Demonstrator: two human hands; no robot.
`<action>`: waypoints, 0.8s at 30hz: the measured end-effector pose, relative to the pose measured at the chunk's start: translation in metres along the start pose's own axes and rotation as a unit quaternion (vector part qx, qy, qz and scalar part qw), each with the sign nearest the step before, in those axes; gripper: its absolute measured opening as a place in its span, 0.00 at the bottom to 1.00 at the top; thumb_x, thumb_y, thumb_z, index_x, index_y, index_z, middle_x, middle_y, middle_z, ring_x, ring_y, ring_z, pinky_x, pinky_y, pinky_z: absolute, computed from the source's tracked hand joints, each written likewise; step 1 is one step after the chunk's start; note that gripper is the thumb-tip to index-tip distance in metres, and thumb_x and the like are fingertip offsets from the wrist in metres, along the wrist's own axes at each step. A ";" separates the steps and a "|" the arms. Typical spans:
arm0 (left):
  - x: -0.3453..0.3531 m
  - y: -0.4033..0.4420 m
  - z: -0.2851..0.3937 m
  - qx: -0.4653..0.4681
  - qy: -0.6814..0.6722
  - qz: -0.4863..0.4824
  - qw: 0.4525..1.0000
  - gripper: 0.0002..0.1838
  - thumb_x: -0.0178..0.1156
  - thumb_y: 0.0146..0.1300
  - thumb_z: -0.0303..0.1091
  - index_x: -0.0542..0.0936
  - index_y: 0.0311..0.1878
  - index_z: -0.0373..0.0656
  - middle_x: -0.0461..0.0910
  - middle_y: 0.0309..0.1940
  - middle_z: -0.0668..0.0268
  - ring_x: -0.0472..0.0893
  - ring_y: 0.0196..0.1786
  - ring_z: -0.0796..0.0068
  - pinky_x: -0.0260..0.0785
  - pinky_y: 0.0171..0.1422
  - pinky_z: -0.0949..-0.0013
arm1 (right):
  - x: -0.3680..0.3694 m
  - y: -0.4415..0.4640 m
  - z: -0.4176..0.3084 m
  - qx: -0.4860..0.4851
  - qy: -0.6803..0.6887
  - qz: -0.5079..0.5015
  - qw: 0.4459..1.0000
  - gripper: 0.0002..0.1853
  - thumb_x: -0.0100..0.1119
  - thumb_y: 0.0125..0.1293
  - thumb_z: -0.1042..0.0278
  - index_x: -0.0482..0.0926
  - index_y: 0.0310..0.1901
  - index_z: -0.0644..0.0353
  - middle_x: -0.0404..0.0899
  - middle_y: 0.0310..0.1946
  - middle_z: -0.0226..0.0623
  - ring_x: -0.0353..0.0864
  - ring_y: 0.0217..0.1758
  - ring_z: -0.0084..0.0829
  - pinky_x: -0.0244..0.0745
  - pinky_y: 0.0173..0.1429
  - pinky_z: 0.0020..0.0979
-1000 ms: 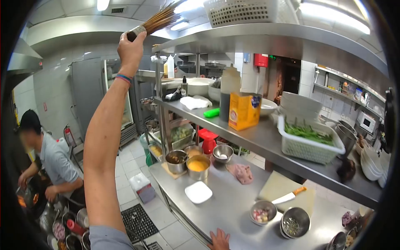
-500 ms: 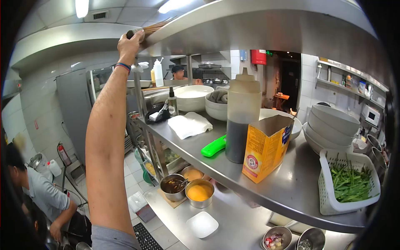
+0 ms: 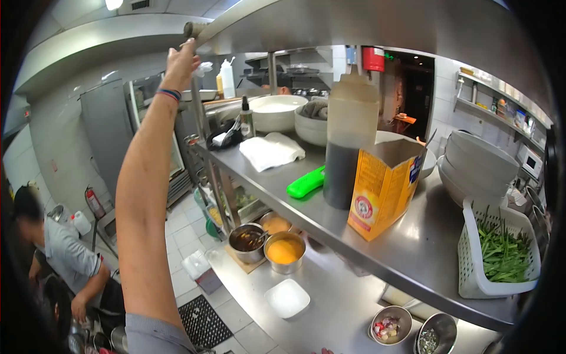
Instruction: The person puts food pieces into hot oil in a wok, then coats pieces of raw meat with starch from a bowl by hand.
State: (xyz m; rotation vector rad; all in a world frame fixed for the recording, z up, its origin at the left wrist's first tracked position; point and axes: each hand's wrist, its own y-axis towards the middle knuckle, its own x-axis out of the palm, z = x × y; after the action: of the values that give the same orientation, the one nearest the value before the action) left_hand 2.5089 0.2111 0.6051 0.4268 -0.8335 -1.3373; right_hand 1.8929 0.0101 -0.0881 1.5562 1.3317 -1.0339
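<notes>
My left arm reaches up at the left, coloured bands round the wrist. My left hand (image 3: 181,62) is just below the end of a stick brush (image 3: 194,29) lying on the top shelf. It appears to hold nothing, its fingers loosely bent and apart. Only the brush's dark round end shows; the bristles are hidden by the shelf edge. Of my right hand (image 3: 323,351) only what look like fingertips appear at the bottom edge, too little to read their state. Nearest to them is a white square dish (image 3: 288,298) on the steel counter (image 3: 348,318).
The middle shelf (image 3: 283,212) carries a squeeze bottle (image 3: 352,141), an orange box (image 3: 383,192), a green-handled object (image 3: 306,182), bowls (image 3: 480,162) and a basket of greens (image 3: 500,253). Pots of sauce (image 3: 285,252) stand below. A co-worker (image 3: 71,253) is at lower left.
My left hand has let go of the stick brush and dropped slightly below it; the brush stays on the top shelf. The view has shifted, and fingertips have appeared at the bottom edge.
</notes>
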 end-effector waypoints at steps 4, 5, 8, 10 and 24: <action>-0.040 -0.116 -0.018 -0.085 -0.070 -0.150 0.983 0.12 0.58 0.71 0.39 0.74 0.46 0.40 0.80 0.36 0.59 0.82 0.38 0.69 0.77 0.43 0.65 | -0.002 0.003 -0.001 0.005 -0.019 -0.018 1.000 0.39 0.56 0.64 0.43 0.66 0.72 0.57 0.59 0.73 0.54 0.56 0.76 0.54 0.43 0.74 0.72; -0.042 -0.193 0.011 -0.110 -0.019 -0.158 0.981 0.10 0.58 0.69 0.37 0.76 0.46 0.41 0.80 0.37 0.61 0.82 0.38 0.70 0.76 0.44 0.67 | -0.004 0.001 -0.002 0.002 -0.013 -0.015 1.000 0.40 0.56 0.64 0.42 0.64 0.73 0.56 0.57 0.73 0.56 0.55 0.76 0.53 0.44 0.74 0.72; -0.099 -0.355 0.056 -0.233 0.087 -0.250 0.936 0.17 0.61 0.70 0.34 0.75 0.57 0.37 0.79 0.47 0.62 0.82 0.45 0.73 0.76 0.52 0.68 | -0.014 0.006 -0.006 0.018 0.006 -0.043 0.999 0.40 0.70 0.57 0.51 0.67 0.70 0.51 0.59 0.70 0.57 0.54 0.75 0.57 0.42 0.75 0.70; -0.144 -0.453 0.108 -0.263 0.204 -0.360 0.872 0.26 0.60 0.70 0.30 0.68 0.69 0.36 0.75 0.57 0.60 0.81 0.49 0.72 0.77 0.54 0.70 | 0.017 -0.002 0.011 -0.015 -0.004 0.027 1.000 0.41 0.75 0.51 0.53 0.70 0.66 0.57 0.61 0.68 0.57 0.56 0.74 0.54 0.47 0.73 0.72; -0.209 -0.963 0.480 -0.511 0.226 -0.005 0.830 0.25 0.59 0.73 0.35 0.71 0.70 0.37 0.81 0.56 0.59 0.80 0.56 0.73 0.73 0.60 0.69 | 0.043 -0.007 0.030 -0.037 -0.159 0.021 0.986 0.50 0.70 0.56 0.40 0.55 0.78 0.42 0.55 0.77 0.47 0.53 0.80 0.44 0.56 0.72 0.62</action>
State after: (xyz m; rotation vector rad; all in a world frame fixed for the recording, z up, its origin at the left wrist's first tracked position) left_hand 1.5020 0.2925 0.1795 -0.1206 0.3320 -1.4125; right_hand 1.8878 -0.0033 -0.1390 1.2954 1.0994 -1.1392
